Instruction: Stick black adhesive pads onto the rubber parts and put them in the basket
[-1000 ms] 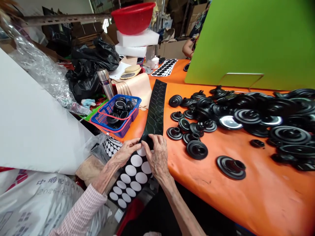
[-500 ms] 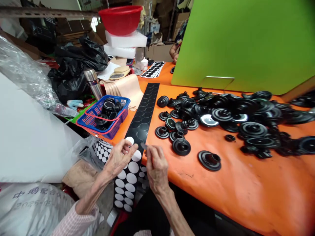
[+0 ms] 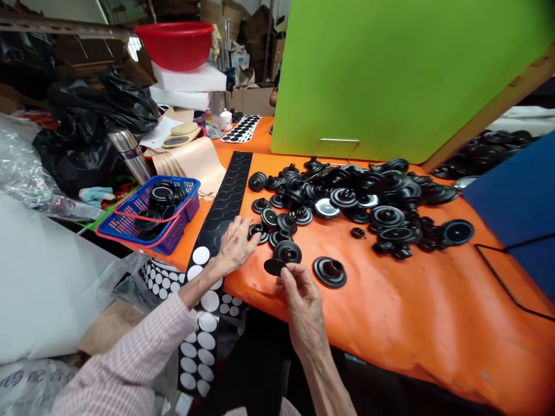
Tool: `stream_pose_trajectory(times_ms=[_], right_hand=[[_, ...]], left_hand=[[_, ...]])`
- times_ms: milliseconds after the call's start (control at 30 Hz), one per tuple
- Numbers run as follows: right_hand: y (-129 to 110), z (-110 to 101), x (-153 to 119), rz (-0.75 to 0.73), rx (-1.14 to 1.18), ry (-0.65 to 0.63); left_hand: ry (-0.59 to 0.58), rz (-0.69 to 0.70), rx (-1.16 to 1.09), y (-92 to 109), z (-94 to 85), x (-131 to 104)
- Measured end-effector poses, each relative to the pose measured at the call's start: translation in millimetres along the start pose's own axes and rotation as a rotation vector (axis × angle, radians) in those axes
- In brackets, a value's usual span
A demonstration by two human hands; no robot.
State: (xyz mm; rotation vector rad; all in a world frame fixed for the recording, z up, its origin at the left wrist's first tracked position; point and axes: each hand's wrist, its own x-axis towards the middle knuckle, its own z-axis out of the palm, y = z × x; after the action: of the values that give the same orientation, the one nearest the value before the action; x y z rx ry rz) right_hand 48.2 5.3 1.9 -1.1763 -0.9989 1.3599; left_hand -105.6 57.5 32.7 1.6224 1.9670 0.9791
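Note:
Between the thumb and fingers of my right hand (image 3: 299, 289) is a thin round black disc (image 3: 274, 266), held over the table's front part. My left hand (image 3: 236, 245) reaches across the black sticker strip (image 3: 222, 199) to a small black round part (image 3: 256, 231), fingers partly spread; whether they touch it is unclear. The strip hangs over the table edge, its lower end showing white circles (image 3: 207, 341). A black flanged part (image 3: 288, 252) lies just beyond the disc, and another (image 3: 330, 271) lies to the right of it.
A large pile of black round parts (image 3: 388, 216) covers the middle of the orange table (image 3: 411, 312). At left stand a blue basket (image 3: 177, 231) of black parts and a steel flask (image 3: 129, 155). A green board (image 3: 355, 75) rises behind; a blue panel (image 3: 515, 202) is at right.
The view has turned to the right. My left hand has left the strip's white circles for the small parts. My right hand has moved right, away from the strip, with the disc.

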Motion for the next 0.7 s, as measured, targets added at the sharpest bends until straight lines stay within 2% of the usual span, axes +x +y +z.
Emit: stream_pose_trajectory(times_ms=[67,133,233,300,367,433,467,567,700], right_hand=[[-2,-10,-4,-0.008,-0.069,-0.055],[-4,-21,-7,-0.008,-0.148,-0.083],[-5,-32,-10,-0.054,-0.216,-0.129],[-5,-35,-11,-0.123,-0.253,-0.151],[-6,-36,-12,-0.182,-0.303,-0.167],[-8,-37,-15,-0.212,-0.338,-0.171],[-10,-37,-16,-0.213,-0.334,-0.173],[-17,-36,-19,-0.158,-0.214,-0.16],[-25,-34,-21,0.043,-0.078,-0.123]], left_hand=[[-0.058,0.024,-0.062,-3,9.6,17],[-0.069,-0.006,-0.12,-7,13.1,22],[-0.105,-0.096,-0.207,-10,6.1,7],[-0.208,-0.228,-0.451,-9,-1.6,-13],[-0.306,-0.422,-0.842,-5,-6.2,-34],[-0.357,-0.603,-1.178,-1,-5.9,-52],[-0.368,-0.645,-1.264,1,-4.3,-59],[-0.408,-0.598,-1.329,6,0.6,-73],[-0.419,-0.474,-1.229,9,0.3,-81]])
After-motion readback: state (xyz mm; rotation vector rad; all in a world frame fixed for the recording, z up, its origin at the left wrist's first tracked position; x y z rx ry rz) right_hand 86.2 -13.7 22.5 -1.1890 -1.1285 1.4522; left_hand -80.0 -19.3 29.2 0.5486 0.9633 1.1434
